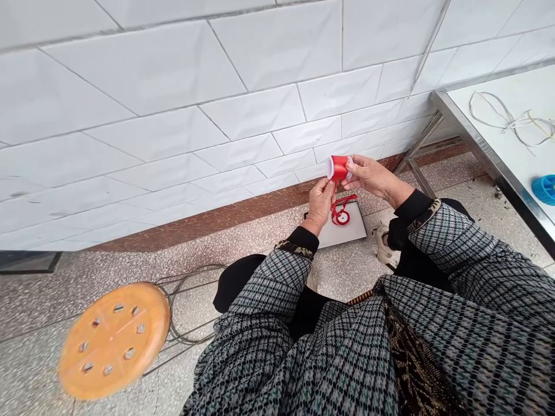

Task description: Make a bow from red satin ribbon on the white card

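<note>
Head view: the white tiled wall [277, 110] stands ahead, and my two patterned sleeves [277, 277] converge before it, wrists angled inward. Below them, a pale panel [336, 238] lies on the floor. My right hand [373, 175], fingers curled nearly closed, grips the right end of the red spool [341, 167], holding it roughly sideways above the panel. My left hand [319, 202] pinches beneath the left rim, seemingly on ribbon, though fingertips hide it. I judge I'm working that ribbon's end; next calls for steady right fingers and a light left pull.
</note>
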The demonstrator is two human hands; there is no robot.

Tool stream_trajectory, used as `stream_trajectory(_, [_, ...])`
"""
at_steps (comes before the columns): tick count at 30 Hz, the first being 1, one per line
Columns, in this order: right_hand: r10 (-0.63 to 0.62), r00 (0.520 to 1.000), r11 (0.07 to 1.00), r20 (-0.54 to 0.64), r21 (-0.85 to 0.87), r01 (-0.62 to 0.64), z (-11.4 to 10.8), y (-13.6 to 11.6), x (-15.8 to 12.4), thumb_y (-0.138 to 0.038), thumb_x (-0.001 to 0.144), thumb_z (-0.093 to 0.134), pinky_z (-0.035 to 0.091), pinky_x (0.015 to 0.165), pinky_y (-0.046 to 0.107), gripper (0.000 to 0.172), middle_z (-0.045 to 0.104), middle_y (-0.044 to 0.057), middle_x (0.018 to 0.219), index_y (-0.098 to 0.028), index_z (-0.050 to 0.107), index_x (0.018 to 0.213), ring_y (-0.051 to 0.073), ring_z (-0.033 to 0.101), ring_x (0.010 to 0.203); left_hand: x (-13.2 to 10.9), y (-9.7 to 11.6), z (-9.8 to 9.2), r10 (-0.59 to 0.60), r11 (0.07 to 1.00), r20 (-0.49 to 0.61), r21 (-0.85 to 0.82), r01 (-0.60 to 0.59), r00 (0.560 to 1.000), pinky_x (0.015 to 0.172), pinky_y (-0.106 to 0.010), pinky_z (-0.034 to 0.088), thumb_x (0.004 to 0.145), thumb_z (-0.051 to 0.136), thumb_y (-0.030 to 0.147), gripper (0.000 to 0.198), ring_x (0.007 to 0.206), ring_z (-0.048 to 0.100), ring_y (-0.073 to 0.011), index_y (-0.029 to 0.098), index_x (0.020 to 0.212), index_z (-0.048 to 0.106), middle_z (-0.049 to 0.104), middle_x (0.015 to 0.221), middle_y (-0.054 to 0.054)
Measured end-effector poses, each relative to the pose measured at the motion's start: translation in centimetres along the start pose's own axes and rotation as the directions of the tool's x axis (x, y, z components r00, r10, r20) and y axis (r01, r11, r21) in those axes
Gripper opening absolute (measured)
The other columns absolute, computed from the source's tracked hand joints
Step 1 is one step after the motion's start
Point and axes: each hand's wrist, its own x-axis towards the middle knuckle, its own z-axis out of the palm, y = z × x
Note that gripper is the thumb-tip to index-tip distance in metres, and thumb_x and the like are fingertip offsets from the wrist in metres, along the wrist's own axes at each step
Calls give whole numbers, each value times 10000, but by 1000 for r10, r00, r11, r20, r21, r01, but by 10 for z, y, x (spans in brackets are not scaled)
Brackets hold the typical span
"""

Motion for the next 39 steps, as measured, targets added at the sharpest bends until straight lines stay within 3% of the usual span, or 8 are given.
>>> stream_trajectory(4, [-6,998,998,-58,-59,2,0,2,3,-481,854,841,578,581,187,429,684,13,728,-181,552,956,99,665,597,4,-4,2,124,990,40,67,-126,991,800,-276,473,856,734,471,292,804,593,-135,179,849,735,694,834,-26])
stream_trajectory(9, [-157,967,934,-202,-347,79,-6,7,11,-346,893,748,547,554,256,315,684,32,869,-200,503,1026,116,614,581,0,-1,7,-58,998,80,-33,61,995,671,-273,439,773,803,469,316,665,540,-126,164,785,725,657,699,-11])
stream_trajectory(12, [-349,904,745,-249,-659,106,-11,11,14,-285,809,755,563,679,333,373,670,70,1048,-192,513,1077,165,645,721,-5,6,10,-157,978,130,-119,173,979,634,-266,438,763,817,452,315,617,535,-117,159,741,704,624,638,-9])
stream_trajectory(17, [-496,863,375,-100,-921,109,-15,16,12,-324,775,730,516,877,432,461,664,105,1060,-163,539,1162,268,644,928,-9,17,12,-239,939,192,-203,277,952,670,-258,482,768,808,345,247,637,584,-112,144,688,688,641,660,-23])
stream_trajectory(25, [-524,847,122,88,-977,177,-22,25,13,-280,828,694,526,886,430,507,629,160,1230,-162,518,1289,316,636,1059,-8,24,12,-329,875,193,-306,375,924,624,-262,492,741,682,158,77,565,556,-105,136,673,652,599,616,-11])
stream_trajectory(30, [-541,778,-119,319,-945,306,-15,28,7,-155,890,637,530,969,454,445,602,194,1317,-156,528,1321,332,596,1183,-8,31,13,-361,846,154,-361,393,920,436,-171,235,776,652,112,83,433,306,-42,163,750,592,431,540,60])
stream_trajectory(34, [-511,726,-297,461,-887,353,-7,29,2,-91,954,549,527,988,483,331,579,194,1416,-173,574,1274,313,587,1157,-7,34,10,-352,816,152,-434,382,924,399,-178,172,912,631,330,312,429,268,-39,180,672,500,414,562,41])
stream_trajectory(39, [-469,680,-346,563,-826,445,-10,29,2,-96,1005,500,531,987,511,299,562,177,1470,-189,592,1274,286,584,1118,-7,34,9,-317,764,184,-531,366,930,388,-190,230,912,655,624,451,431,300,-47,197,783,586,418,567,53])
